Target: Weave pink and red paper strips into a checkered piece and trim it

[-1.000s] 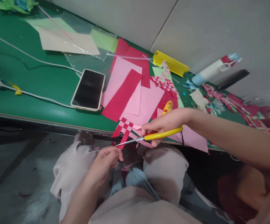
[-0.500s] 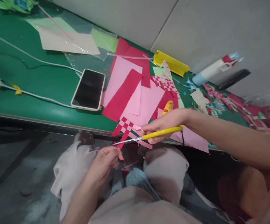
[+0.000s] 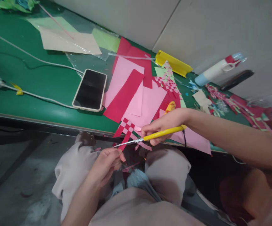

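Yellow-handled scissors are in my right hand, fingers closed round them, blades pointing left. Pinched in my left hand is the end of a red strip hanging from a small woven paper piece. Its pink and red checks lie at the table's front edge, with loose red and pink strips trailing from it. The scissor blades cross the strip just above my left fingertips. Whether the blades are parted is hard to make out. Beyond the weave lie pink sheets and a broad red strip.
On the green table, a phone is plugged into a white cable. A folded yellow holder, a white bottle and paper scraps are toward the back right. Cream paper and clear plastic lie at the back left.
Both hands keep nearly the same place and grip. A pink strip end beneath the scissors has shifted slightly, and the whole view has drifted a little.
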The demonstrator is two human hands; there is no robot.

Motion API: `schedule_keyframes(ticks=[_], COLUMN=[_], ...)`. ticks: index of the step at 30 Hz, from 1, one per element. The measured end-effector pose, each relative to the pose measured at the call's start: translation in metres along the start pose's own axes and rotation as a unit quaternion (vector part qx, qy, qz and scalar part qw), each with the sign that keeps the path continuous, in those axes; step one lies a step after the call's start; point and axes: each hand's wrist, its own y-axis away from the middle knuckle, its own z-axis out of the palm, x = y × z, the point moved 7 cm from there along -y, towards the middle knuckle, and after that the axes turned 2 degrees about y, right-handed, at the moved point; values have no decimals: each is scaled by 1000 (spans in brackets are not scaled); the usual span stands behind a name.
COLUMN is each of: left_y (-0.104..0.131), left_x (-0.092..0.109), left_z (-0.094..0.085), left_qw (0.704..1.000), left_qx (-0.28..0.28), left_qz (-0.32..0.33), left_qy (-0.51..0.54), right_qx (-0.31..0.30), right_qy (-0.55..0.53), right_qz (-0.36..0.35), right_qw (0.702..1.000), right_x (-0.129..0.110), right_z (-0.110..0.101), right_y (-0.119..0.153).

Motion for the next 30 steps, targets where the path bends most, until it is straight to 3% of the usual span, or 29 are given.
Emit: schedule_keyframes(ticks=[7,14,19,24,27,30], left_y=[1,1,1,6,14,23], left_x=[0,0,0,-3,-2,2], left_z=[0,-1,-2,2,3,2], left_qw=[1000,1000,1000,994,982,971], left_qx=[-1,8,2,-77,-120,-127], left_qz=[1,-1,2,13,30,44], left_qy=[5,0,-10,-81,-145,-197], right_qx=[4,8,32,13,36,65], right_qy=[-26,16,46,102,141,137], right_qz=[10,-1,31,11,37,58], right_qw=[1000,1000,998,995,989,987], right_x=[5,5,11,2,-4,-6], right_z=[-1,-3,-8,-4,0,5], right_y=[-2,-3,1,8,14,20])
